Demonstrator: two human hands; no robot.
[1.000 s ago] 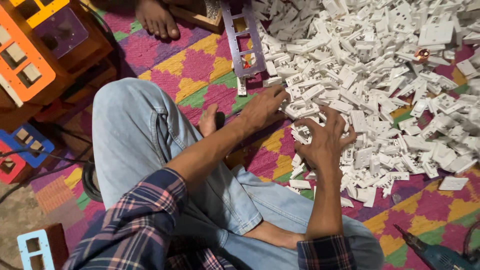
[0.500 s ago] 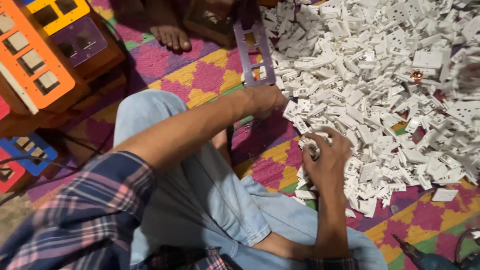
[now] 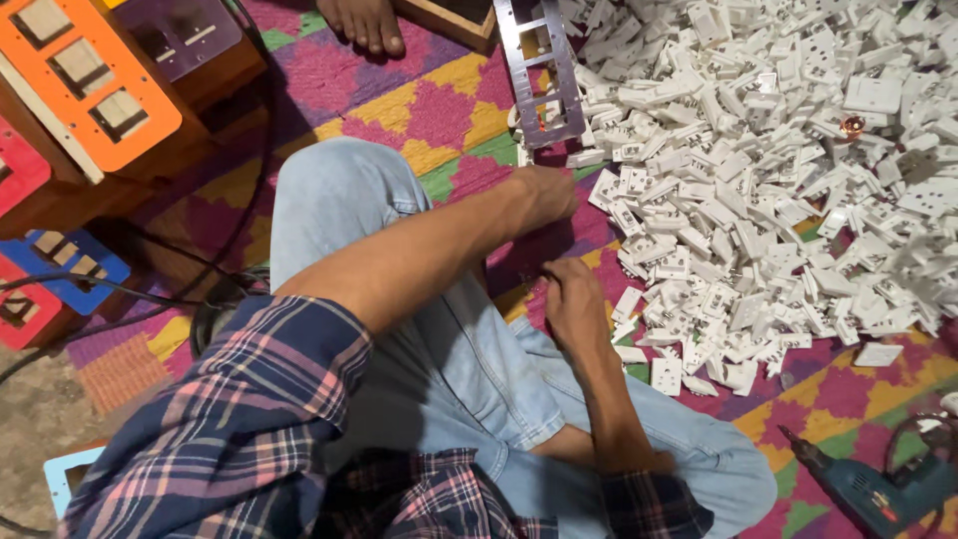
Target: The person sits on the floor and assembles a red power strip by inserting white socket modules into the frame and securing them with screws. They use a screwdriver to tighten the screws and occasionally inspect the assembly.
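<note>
Bright woven matting (image 3: 329, 90) in pink, yellow and green covers the floor where a person sits cross-legged in pale jeans and a plaid shirt, facing a great heap of white plastic switch parts (image 3: 778, 170) that fills the upper right of the view. The heap's near edge spills down to the knees, which puts loose pieces within arm's reach of both hands.

Nearest the work, the right hand (image 3: 574, 304) rests low on the mat at the pile's edge, fingers curled downward beside a few stray white pieces; what they pinch, if anything, cannot be told from this angle. The left hand (image 3: 544, 192) reaches across the raised knee to the heap's fringe, loosely closed with knuckles up, and whether it holds a part is hidden too.

Just beyond the left hand lies a grey metal mounting frame (image 3: 542, 70) with rectangular cut-outs, flat on the mat and touching the heap. Another person's bare foot (image 3: 367, 22) shows at the top edge, beside a wooden box corner.

At left, coloured panels with square openings are stacked on wooden blocks: an orange panel (image 3: 95, 85), a blue one (image 3: 70, 258) and red ones lower down, with black cables trailing past them. A green cordless drill (image 3: 878, 489) lies at lower right, well apart from both hands.
</note>
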